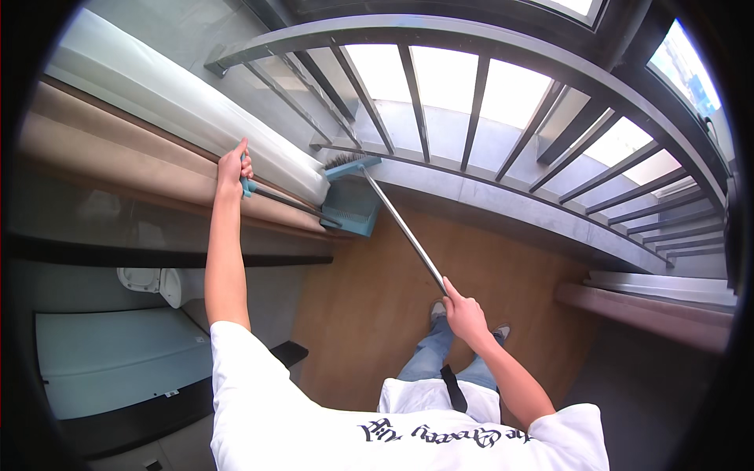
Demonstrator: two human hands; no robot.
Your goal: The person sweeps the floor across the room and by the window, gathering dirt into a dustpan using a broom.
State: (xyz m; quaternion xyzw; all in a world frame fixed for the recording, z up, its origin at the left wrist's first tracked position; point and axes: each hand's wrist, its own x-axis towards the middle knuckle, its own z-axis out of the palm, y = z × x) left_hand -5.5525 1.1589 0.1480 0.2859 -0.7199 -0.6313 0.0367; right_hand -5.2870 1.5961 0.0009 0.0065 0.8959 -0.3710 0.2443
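Note:
My left hand (234,168) grips the blue-ended handle of a long-handled dustpan (351,212), beside the hanging curtains. The blue pan rests low in the corner, by the curtain hems and the window ledge. In my right hand (465,312) is the metal pole of a broom (406,232). The blue broom head (353,168), with dark bristles, is tilted above the dustpan at the ledge's edge, its bristles turned towards the railing. Whether the bristles touch the ledge I cannot tell.
A metal railing (418,106) runs along the stone ledge (471,197) before the windows. White (177,94) and beige curtains (118,141) hang at left, another curtain (648,309) at right. The wooden floor (365,306) lies underfoot. A white toilet (171,287) shows at lower left.

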